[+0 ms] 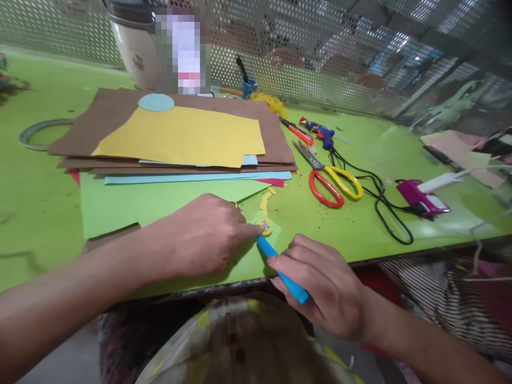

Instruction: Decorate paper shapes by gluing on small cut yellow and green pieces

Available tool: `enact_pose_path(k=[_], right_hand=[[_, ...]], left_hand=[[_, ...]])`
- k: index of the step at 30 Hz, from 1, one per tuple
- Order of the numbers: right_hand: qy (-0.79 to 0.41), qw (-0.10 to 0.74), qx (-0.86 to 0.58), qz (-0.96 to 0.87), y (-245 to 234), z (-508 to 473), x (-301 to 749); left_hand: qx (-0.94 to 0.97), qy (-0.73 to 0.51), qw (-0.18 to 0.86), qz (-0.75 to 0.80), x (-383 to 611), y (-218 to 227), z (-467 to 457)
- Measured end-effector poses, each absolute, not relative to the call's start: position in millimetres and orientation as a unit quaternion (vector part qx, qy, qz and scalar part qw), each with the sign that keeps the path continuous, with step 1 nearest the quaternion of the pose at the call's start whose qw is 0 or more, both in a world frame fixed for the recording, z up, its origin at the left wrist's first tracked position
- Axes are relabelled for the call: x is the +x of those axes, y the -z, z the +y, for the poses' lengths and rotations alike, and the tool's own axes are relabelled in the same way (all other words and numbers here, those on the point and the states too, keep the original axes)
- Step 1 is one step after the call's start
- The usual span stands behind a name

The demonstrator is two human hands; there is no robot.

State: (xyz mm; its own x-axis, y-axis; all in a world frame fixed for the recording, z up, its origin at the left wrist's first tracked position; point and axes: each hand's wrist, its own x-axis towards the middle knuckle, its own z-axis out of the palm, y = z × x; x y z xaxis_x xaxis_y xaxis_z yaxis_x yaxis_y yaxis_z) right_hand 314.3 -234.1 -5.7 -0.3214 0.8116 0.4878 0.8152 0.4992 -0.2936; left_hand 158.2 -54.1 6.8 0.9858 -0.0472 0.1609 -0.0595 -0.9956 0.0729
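Observation:
My left hand [212, 232] reaches in over the table, its index finger stretched out and pressing on a small yellow disc [265, 226] with blue lettering. The other fingers are curled in, and a ring shows on one. Under the disc lies a small piece of light green paper [276, 230]. My right hand [320, 282] is closed around a blue marker pen [294, 286]; the pen slants with its upper-left end at the disc's lower edge. I cannot make out the tip or any drawn line. Narrow yellow paper scraps [264, 200] lie just behind the disc.
Brown sheets [276, 140] with a yellow sheet [192, 136] and a pale blue circle [156, 102] are stacked behind my left hand. Scissors [326, 181], a glue gun [322, 132] and a magenta device [424, 198] with a black cord lie to the right. A perforated panel stands behind.

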Motion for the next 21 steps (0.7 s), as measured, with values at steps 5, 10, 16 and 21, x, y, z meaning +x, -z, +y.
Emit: enact_pose_path(k=[5, 10, 16, 21], right_hand=[[0.005, 0.306, -0.507, -0.806, 2.6, -238.0, 315.9], [0.001, 0.315, -0.513, -0.799, 0.1, -244.0, 322.1], [-0.007, 0.324, -0.52, -0.79, 1.4, -249.8, 329.7], [-0.037, 0.331, -0.518, -0.788, 0.6, -248.9, 326.8]], left_hand=[[0.998, -0.024, 0.035, -0.046, 159.2, -10.5, -53.4], [0.997, -0.033, 0.036, -0.053, 156.1, -8.3, -53.8], [0.996, -0.047, 0.057, -0.057, 155.4, -4.8, -52.6], [0.995, -0.04, 0.069, -0.06, 154.8, -3.8, -51.5]])
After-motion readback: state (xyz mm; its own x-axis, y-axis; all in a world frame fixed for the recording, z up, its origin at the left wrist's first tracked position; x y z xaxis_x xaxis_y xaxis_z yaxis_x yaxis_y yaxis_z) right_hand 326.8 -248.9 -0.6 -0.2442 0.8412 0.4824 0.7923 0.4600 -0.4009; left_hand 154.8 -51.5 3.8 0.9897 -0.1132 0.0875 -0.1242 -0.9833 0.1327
